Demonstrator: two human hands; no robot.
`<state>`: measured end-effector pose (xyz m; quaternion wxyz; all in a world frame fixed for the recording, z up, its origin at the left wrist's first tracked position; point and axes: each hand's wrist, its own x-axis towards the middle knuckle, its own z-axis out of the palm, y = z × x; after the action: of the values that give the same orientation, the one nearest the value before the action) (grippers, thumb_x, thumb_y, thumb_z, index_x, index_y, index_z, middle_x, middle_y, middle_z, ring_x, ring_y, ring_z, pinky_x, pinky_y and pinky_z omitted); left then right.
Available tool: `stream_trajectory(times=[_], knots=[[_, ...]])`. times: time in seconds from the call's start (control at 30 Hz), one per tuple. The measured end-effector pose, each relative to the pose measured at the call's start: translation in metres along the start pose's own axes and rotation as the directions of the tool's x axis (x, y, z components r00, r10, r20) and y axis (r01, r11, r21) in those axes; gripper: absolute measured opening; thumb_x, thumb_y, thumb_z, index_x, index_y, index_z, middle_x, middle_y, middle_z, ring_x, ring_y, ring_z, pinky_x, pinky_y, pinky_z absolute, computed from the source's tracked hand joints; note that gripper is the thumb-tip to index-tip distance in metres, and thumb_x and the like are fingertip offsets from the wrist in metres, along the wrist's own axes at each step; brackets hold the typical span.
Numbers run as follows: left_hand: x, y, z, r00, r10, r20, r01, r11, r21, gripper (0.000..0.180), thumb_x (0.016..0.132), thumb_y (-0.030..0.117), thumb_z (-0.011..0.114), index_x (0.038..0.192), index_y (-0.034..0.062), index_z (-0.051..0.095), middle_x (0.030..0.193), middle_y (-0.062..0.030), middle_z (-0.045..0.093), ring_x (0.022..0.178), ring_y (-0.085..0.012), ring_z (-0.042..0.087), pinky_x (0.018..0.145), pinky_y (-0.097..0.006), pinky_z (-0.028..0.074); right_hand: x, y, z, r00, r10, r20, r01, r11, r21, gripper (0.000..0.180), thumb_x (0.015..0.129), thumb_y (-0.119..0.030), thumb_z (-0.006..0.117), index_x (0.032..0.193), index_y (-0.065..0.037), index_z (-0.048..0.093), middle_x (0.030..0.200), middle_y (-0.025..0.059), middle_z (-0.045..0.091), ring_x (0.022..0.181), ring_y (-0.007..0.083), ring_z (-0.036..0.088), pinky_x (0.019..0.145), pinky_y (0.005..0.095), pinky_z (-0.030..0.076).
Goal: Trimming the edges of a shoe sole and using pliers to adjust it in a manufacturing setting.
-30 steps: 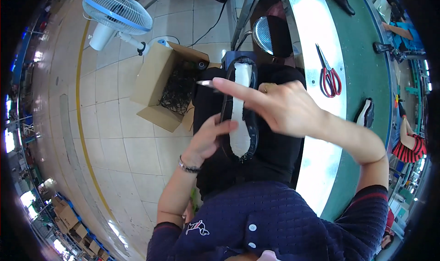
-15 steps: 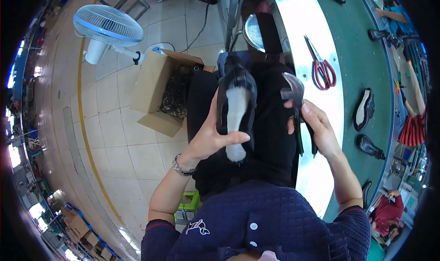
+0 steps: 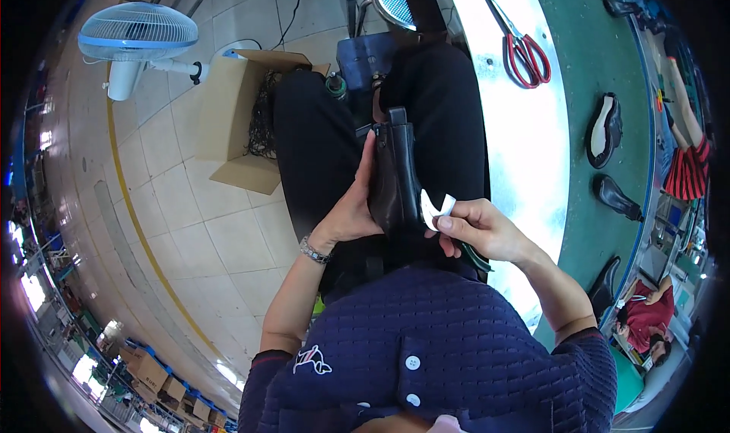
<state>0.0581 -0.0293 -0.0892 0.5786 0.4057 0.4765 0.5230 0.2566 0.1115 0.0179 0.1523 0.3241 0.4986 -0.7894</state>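
Note:
A black leather shoe [image 3: 398,178], apparently on a last, stands on its side above my lap, with its sole edge turned to the right. My left hand [image 3: 350,212] is closed around its left side, the thumb hidden beneath. In my right hand [image 3: 485,231] are lasting pincers [image 3: 433,208] with a shiny curved jaw and hammer-like lug. Their metal head is against or very close to the shoe's right edge; contact is hard to tell. Dark handles stick out below my right fingers.
Red-handled scissors [image 3: 526,57] lie on the metal bench [image 3: 525,159] at right. Beyond it, a green conveyor [image 3: 566,68] carries several black shoes [image 3: 606,129]. On the left floor are an opened cardboard box [image 3: 224,121] and a white-blue fan [image 3: 137,41]. Co-workers sit at far right.
The shoe has been turned from sole-up onto its side. My right hand has brought the pincers left and down to the shoe. The whole view has shifted slightly.

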Motion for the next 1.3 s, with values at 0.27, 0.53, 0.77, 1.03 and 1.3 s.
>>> stream_trajectory(times=[0.27, 0.53, 0.77, 1.03, 1.3], knots=[[0.001, -0.009, 0.002, 0.999, -0.036, -0.032, 0.034, 0.997, -0.065, 0.141, 0.06, 0.003, 0.087, 0.153, 0.0206, -0.017, 0.161, -0.0133, 0.007, 0.147, -0.0241, 0.016, 0.118, -0.039, 0.019, -0.002, 0.003, 0.002, 0.999, -0.016, -0.048, 0.007, 0.984, -0.179, 0.038, 0.097, -0.035, 0.058, 0.092, 0.001, 0.069, 0.068, 0.005, 0.063, 0.063, 0.0107, 0.061, 0.059, 0.0262, 0.048], [-0.002, 0.016, -0.016, 0.988, 0.005, -0.151, -0.009, 0.999, -0.031, 0.139, 0.059, 0.006, 0.089, 0.154, 0.0141, -0.012, 0.158, -0.0132, 0.017, 0.144, -0.023, 0.024, 0.115, -0.041, 0.027, -0.017, 0.054, -0.055, 0.523, -0.54, -0.659, -0.331, 0.584, -0.741, 0.031, 0.091, -0.011, 0.06, 0.12, -0.001, 0.06, 0.093, 0.0207, 0.065, 0.077, 0.0378, 0.064, 0.072, 0.0447, 0.051], [0.043, 0.09, -0.004, 0.992, 0.09, 0.093, 0.021, 0.6, -0.8, 0.092, 0.079, 0.023, 0.077, 0.15, 0.0012, 0.022, 0.149, -0.0251, 0.034, 0.131, -0.0401, 0.044, 0.11, -0.052, 0.036, -0.025, 0.039, -0.057, 0.555, -0.6, -0.576, -0.187, 0.585, -0.789, 0.04, 0.087, -0.018, 0.067, 0.124, -0.004, 0.06, 0.122, 0.0208, 0.059, 0.112, 0.0375, 0.058, 0.098, 0.0419, 0.044], [0.082, 0.107, 0.001, 0.918, 0.272, 0.288, 0.171, 0.383, -0.908, 0.096, 0.077, 0.029, 0.072, 0.149, -0.0018, 0.018, 0.149, -0.0274, 0.03, 0.132, -0.0373, 0.041, 0.11, -0.046, 0.037, 0.007, -0.019, 0.005, 0.921, -0.336, 0.198, 0.077, 0.653, 0.754, 0.074, 0.086, -0.024, 0.073, 0.145, 0.001, 0.036, 0.126, 0.0112, 0.059, 0.108, 0.0156, 0.061, 0.098, 0.028, 0.046], [0.092, 0.094, 0.007, 0.99, 0.143, -0.018, -0.13, 0.832, -0.539, 0.134, 0.058, 0.046, 0.09, 0.155, 0.0151, 0.004, 0.153, -0.0297, 0.023, 0.134, -0.0454, 0.038, 0.107, -0.052, 0.039, 0.012, -0.015, -0.002, 0.813, -0.376, -0.445, 0.551, 0.746, 0.375, 0.064, 0.082, -0.015, 0.069, 0.14, 0.001, 0.045, 0.13, 0.0103, 0.058, 0.114, 0.0158, 0.058, 0.101, 0.0281, 0.043]])
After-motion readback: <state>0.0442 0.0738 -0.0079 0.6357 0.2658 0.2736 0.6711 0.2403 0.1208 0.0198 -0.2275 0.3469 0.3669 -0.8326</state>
